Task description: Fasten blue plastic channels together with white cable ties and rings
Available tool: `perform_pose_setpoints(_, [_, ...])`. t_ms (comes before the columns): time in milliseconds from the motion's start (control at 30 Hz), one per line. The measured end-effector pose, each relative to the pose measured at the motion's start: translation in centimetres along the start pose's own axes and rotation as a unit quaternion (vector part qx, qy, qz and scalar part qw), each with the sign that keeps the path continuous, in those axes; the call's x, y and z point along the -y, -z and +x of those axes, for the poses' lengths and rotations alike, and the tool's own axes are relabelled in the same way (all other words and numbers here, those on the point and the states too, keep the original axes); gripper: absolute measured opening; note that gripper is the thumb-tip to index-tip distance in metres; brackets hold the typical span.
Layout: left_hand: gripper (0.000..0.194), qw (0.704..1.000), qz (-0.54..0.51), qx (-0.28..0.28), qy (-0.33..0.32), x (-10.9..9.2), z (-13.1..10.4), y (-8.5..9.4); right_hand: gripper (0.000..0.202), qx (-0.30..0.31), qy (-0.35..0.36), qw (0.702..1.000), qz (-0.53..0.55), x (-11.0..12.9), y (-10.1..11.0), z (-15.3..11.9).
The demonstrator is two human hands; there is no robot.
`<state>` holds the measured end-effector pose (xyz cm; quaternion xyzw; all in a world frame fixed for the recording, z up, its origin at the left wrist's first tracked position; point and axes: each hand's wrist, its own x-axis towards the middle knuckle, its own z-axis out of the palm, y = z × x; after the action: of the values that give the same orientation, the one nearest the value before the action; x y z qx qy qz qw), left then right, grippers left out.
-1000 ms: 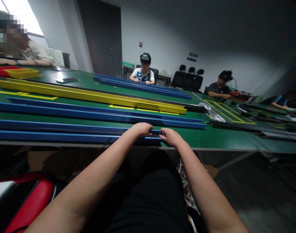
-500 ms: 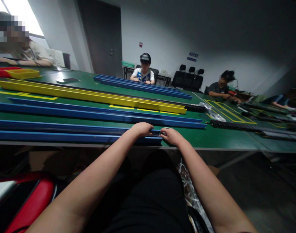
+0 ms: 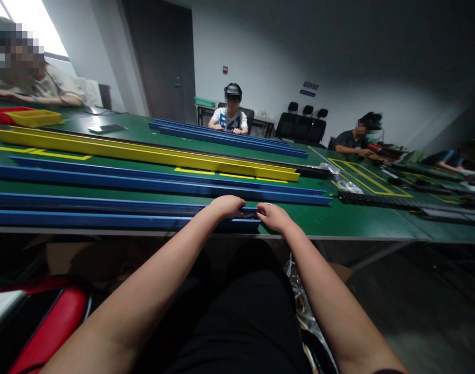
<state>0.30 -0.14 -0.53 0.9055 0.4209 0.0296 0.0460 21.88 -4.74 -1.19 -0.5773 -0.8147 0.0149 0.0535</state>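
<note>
A long blue channel lies along the near edge of the green table, with a dark strip inside it. Over its right end is my left hand, fingers curled down into the channel and closed on something I cannot make out. My right hand is just past that end, a small gap from the left one, its fingers pinched on something too small to name. Behind them lies a second blue channel, and beyond it a yellow channel.
More blue channels lie at the far side, before a seated person. Other people sit at left and right. Red and yellow trays stand far left. Dark strips and clear plastic lie to the right.
The fingers of my right hand have shifted slightly at the channel's end, and a round shiny spot by them no longer shows clearly. My left hand is almost unmoved.
</note>
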Motion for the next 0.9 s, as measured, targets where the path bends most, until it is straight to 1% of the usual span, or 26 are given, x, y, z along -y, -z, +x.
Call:
perform_pose_setpoints(133, [0.033,1.000,0.003,0.001,0.006,0.0,0.0,0.0,0.026,-0.006,0.003,1.000,-0.011,-0.1,-0.5,0.0])
perform_pose_setpoints(200, [0.034,1.000,0.003,0.000,0.008,-0.1,0.0,0.0,0.027,-0.014,0.002,1.000,-0.012,-0.6,-0.7,-0.1])
perform_pose_setpoints(267, [0.034,1.000,0.002,-0.002,0.007,-0.1,0.0,0.0,0.028,-0.034,-0.016,0.999,-0.011,-1.6,-0.9,-0.3])
perform_pose_setpoints(333, [0.034,1.000,0.000,0.002,0.004,-0.1,0.0,0.1,0.030,-0.057,-0.049,0.997,-0.003,-2.8,-0.9,-0.5])
perform_pose_setpoints(400, [0.034,1.000,-0.002,0.007,0.006,-0.2,0.0,0.1,0.030,-0.070,-0.077,0.995,0.011,-3.8,-0.8,-0.7])
perform_pose_setpoints(467, [0.033,1.000,0.000,0.007,0.013,-0.2,0.0,0.1,0.031,-0.075,-0.094,0.993,0.009,-4.4,-0.7,-0.9])
perform_pose_setpoints(633, [0.033,1.000,0.002,0.010,0.023,-0.3,-0.1,0.2,0.034,-0.075,-0.106,0.991,-0.030,-4.0,-1.2,-1.3])
perform_pose_setpoints(767, [0.036,1.000,-0.001,0.012,0.018,-0.4,-0.2,0.4,0.035,-0.089,-0.097,0.991,-0.020,-3.7,-1.3,-1.7])
perform_pose_setpoints(900, [0.037,0.999,-0.002,0.017,0.030,-0.6,-0.3,0.6,0.036,-0.086,-0.096,0.991,-0.019,-3.7,-1.2,-1.9])
